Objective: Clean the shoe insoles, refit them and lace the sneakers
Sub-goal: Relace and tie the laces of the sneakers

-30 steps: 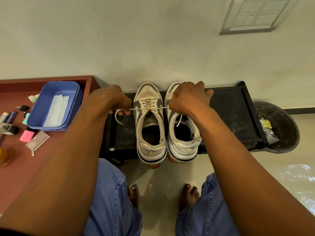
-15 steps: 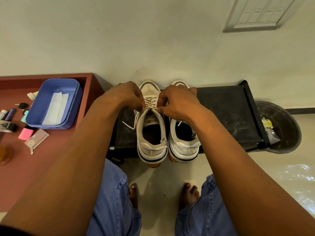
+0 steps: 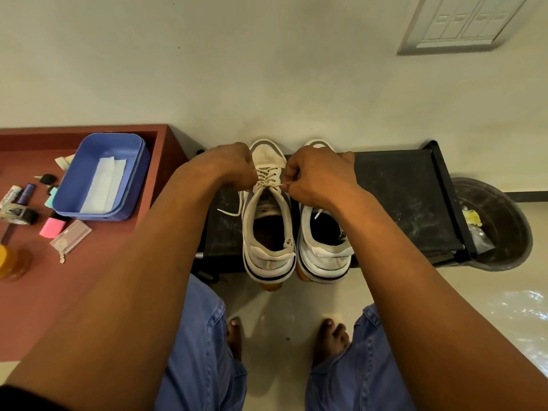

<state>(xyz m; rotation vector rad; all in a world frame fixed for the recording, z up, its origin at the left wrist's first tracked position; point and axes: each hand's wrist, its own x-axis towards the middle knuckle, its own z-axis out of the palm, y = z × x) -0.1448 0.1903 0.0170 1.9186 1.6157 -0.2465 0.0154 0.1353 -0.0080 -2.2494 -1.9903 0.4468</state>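
Observation:
Two white and grey sneakers stand side by side, heels toward me, on a black stand (image 3: 403,188). The left sneaker (image 3: 268,232) has a white lace (image 3: 267,180) threaded up its eyelets. My left hand (image 3: 228,167) pinches the lace at the left side of the tongue, and a loose lace end (image 3: 229,212) trails onto the stand. At the right side of the same shoe, my right hand (image 3: 317,176) pinches the other lace end. The right sneaker (image 3: 324,247) is partly hidden by my right hand and wrist.
A red-brown table (image 3: 74,292) on the left carries a blue tub (image 3: 103,176) with white paper, a pink eraser (image 3: 52,227), markers, tape and a clear plastic case (image 3: 70,236). A dark bucket (image 3: 501,223) stands at the right. My knees and bare feet are below.
Both hands came in from pulling the lace wide apart and now sit close together at the top eyelets of the left sneaker. The left lace end fell onto the stand.

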